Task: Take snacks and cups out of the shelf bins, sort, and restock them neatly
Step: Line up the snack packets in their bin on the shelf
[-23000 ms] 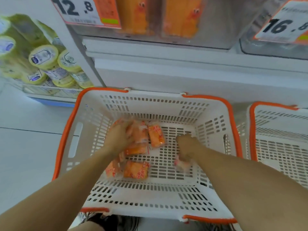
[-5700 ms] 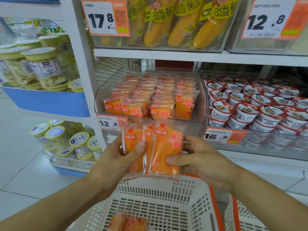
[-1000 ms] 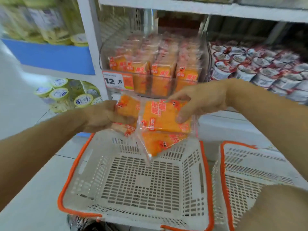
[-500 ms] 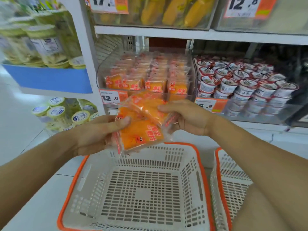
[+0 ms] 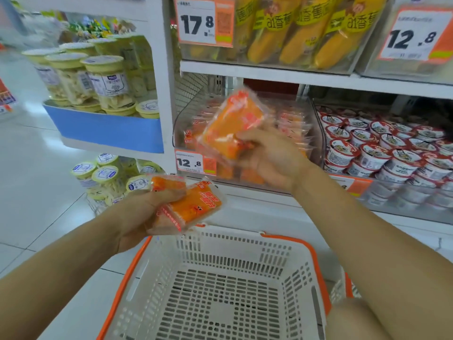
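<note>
1. Right hand (image 5: 272, 158) raised in front of the clear shelf bin (image 5: 245, 133), fingers curled round an orange snack pack (image 5: 232, 126); pack tilted, top corner toward the bin opening, likely so it can slide in on top of the rows already there
2. Pack is blurred, and there may be a second pack behind it in the same grip; cannot tell the count
3. Left hand (image 5: 144, 212) lower and to the left of the right hand, thumb pressed over a small stack of orange packs (image 5: 188, 204), fingers curled under; looks like a reserve held close so the right hand can feed from it
4. White basket (image 5: 304, 244) with orange rim sits below both hands, nothing in the visible part; judged that the last packs are in the hands, so this bin's restock is near done
5. Cups (image 5: 382, 148) in the next bin, right of the right hand, not touched
6. Price tag (image 5: 193, 163) on the bin front, just left of and below the right hand's pack
7. Next move as judged: push the right pack in flat, label facing out; risk is knocking the front row or crumpling the soft wrapper
</note>
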`<state>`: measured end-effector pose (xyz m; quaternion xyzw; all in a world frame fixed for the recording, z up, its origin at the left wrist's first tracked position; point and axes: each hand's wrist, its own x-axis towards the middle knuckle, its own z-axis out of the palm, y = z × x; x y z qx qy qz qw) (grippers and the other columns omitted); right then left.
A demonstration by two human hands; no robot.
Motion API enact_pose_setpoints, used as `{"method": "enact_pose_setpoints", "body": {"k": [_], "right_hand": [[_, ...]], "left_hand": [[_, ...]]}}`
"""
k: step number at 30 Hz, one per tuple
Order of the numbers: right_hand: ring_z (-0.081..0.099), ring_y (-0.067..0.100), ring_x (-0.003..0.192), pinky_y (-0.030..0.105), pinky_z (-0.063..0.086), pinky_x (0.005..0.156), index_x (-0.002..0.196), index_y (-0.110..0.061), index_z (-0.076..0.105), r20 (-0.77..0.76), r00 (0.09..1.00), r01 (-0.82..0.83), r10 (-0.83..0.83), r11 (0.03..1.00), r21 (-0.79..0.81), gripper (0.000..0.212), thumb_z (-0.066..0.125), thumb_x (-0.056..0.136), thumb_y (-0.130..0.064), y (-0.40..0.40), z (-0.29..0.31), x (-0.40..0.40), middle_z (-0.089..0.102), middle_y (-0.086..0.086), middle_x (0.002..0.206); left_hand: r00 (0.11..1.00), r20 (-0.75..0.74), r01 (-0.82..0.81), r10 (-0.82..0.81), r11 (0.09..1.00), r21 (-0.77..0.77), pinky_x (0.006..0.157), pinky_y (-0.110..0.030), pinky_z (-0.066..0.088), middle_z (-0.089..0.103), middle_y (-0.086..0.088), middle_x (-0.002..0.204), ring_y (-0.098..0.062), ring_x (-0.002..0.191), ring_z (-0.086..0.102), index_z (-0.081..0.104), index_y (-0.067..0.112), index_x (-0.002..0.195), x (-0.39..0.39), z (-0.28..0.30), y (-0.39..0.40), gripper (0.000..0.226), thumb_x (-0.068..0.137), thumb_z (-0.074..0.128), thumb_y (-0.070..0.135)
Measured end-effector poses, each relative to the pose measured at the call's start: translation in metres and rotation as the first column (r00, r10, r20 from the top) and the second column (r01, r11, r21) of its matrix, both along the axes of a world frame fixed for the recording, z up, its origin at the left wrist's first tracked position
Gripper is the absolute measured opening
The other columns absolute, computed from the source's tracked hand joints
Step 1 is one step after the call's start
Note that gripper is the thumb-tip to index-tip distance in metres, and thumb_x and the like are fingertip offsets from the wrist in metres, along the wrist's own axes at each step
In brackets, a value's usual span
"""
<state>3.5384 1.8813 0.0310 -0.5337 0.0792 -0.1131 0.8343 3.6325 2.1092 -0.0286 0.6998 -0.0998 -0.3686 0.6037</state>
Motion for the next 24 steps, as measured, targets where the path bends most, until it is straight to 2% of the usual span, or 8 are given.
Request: {"method": "enact_pose_setpoints", "body": {"k": [2,4,6,8,13,17,19,24], "right_hand": [[0.068,0.035,0.103,0.057,0.059,0.083,0.120,-0.004,0.058,0.049,0.968,0.250,-0.246,0.929,-0.271,0.038,0.071,0.085,0.002,-0.002,0.008,0.031,0.066,0.017,0.116],[0.071,0.026,0.096,0.054,0.060,0.081,0.110,-0.013,0.063,0.115,0.913,0.387,-0.392,0.737,-0.554,0.041,0.083,0.074,-0.007,0.007,0.022,0.056,0.070,0.008,0.105],[0.068,0.012,0.086,0.043,0.061,0.079,0.107,-0.021,0.064,0.102,0.920,0.329,-0.378,0.604,-0.726,0.038,0.084,0.076,-0.010,0.013,0.019,0.078,0.069,-0.005,0.093],[0.068,0.011,0.087,0.039,0.058,0.083,0.115,-0.019,0.067,0.085,0.925,0.253,-0.371,0.434,-0.864,0.040,0.083,0.078,-0.018,0.017,0.003,0.088,0.072,-0.007,0.094],[0.067,0.018,0.092,0.042,0.055,0.087,0.111,-0.017,0.066,0.071,0.924,0.201,-0.376,0.320,-0.926,0.034,0.080,0.081,-0.023,0.012,-0.012,0.099,0.072,-0.001,0.099],[0.053,0.016,0.090,0.031,0.042,0.071,0.127,-0.014,0.048,0.020,0.933,0.072,-0.358,0.130,-0.989,0.059,0.082,0.079,-0.024,-0.010,0.012,0.089,0.057,-0.003,0.100],[0.049,0.014,0.086,0.030,0.036,0.063,0.120,-0.015,0.049,0.000,0.945,0.017,-0.327,0.051,-0.999,0.056,0.084,0.077,-0.027,-0.011,0.009,0.087,0.053,-0.007,0.093],[0.060,0.004,0.075,0.024,0.049,0.064,0.092,-0.022,0.055,0.017,0.969,0.070,-0.247,0.209,-0.975,0.049,0.094,0.064,-0.026,-0.008,-0.012,0.100,0.063,-0.011,0.087]], "left_hand": [[0.999,-0.031,-0.034,0.033,0.999,-0.030,0.092,-0.052,0.056,0.074,-0.016,0.109,-0.035,0.101,0.072,0.065,0.007,0.120,0.001,0.000,0.003,0.053,0.073,0.076,0.029],[0.996,-0.061,-0.062,0.058,0.996,-0.059,0.082,-0.046,0.061,0.076,-0.014,0.103,-0.033,0.093,0.074,0.064,0.006,0.118,0.001,0.000,0.004,0.054,0.069,0.077,0.026],[0.996,-0.050,-0.073,0.069,0.995,-0.068,0.081,-0.044,0.060,0.076,-0.013,0.100,-0.032,0.090,0.075,0.064,0.006,0.119,0.001,0.002,0.004,0.057,0.067,0.078,0.025],[0.997,-0.033,-0.073,0.070,0.994,-0.079,0.084,-0.044,0.058,0.077,-0.013,0.099,-0.032,0.090,0.075,0.064,0.007,0.120,0.003,0.002,0.003,0.056,0.069,0.078,0.024],[0.998,-0.022,-0.055,0.054,0.997,-0.054,0.084,-0.044,0.058,0.077,-0.012,0.101,-0.030,0.090,0.075,0.062,0.008,0.122,0.004,0.002,0.001,0.044,0.081,0.076,0.020],[0.998,-0.010,-0.064,0.064,0.998,-0.026,0.073,-0.038,0.059,0.077,-0.011,0.099,-0.028,0.086,0.076,0.062,0.009,0.122,0.006,0.001,0.000,0.044,0.082,0.076,0.021],[0.996,-0.005,-0.088,0.088,0.996,-0.030,0.071,-0.036,0.059,0.077,-0.011,0.099,-0.027,0.086,0.076,0.063,0.008,0.121,0.007,0.002,-0.002,0.044,0.081,0.076,0.021],[0.997,-0.001,-0.074,0.074,0.997,0.001,0.080,-0.041,0.058,0.078,-0.007,0.096,-0.025,0.085,0.076,0.064,0.013,0.116,0.001,0.000,-0.011,0.039,0.081,0.078,0.022]]}}
